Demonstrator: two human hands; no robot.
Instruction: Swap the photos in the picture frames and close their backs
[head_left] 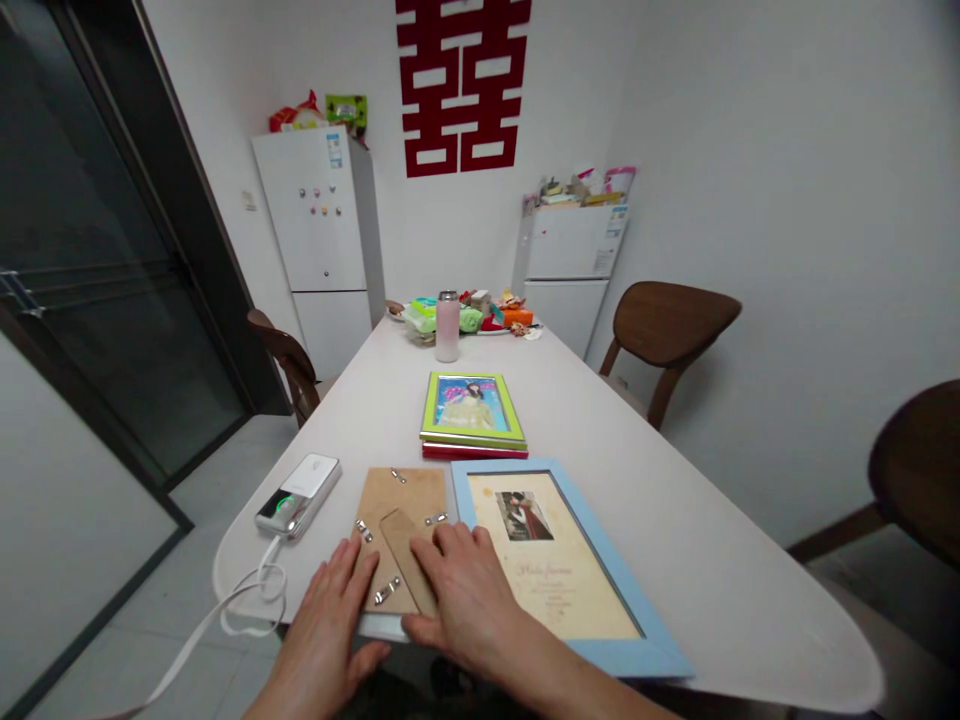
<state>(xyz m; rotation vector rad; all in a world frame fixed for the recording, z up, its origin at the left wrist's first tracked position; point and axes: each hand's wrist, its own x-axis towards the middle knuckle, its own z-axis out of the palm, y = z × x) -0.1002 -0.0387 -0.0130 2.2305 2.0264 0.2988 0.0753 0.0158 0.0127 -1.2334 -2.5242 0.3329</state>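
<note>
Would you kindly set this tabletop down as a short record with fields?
Left hand: on the left edge of the brown frame back
Right hand: over its stand
Right of it: blue frame, picture up
Beyond: green frame stacked on a red frame
Far left: pale device, green ring lit
Farther back: pink bottle, upright

Red 囍 sign on wall

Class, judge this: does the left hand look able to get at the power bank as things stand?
Probably yes: the left hand lies near the power bank, with nothing visibly between them, though it seems to touch the brown backing board and would first need lifting.
</note>
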